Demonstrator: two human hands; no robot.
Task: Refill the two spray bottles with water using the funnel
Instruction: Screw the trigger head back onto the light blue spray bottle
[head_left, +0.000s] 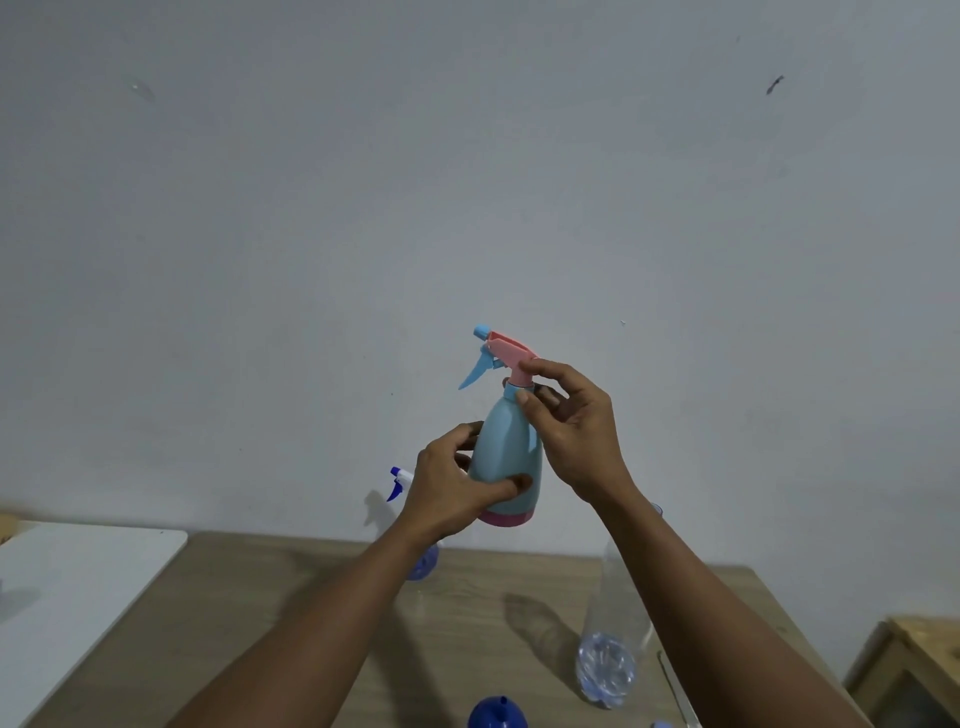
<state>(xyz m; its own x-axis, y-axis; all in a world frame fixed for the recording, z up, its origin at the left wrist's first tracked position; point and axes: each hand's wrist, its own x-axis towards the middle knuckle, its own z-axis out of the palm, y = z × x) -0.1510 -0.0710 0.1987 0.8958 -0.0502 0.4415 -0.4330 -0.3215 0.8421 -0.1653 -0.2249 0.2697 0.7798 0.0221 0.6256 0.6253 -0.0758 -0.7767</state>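
Blue-and-pink spray bottle (506, 457): we read no text, brand or number on it
Clear water bottle (608, 660): we make out no label
Wall (467, 156): we see no sign or writing
Worktop (260, 597): nothing we can read

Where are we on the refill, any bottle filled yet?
Done: nothing visible; both spray heads are on. In hand: the left hand holds the light blue spray bottle off the table, the right hand pinches its collar, likely unscrewing. Left: both fills; the second spray bottle, funnel and water bottle sit on the table.
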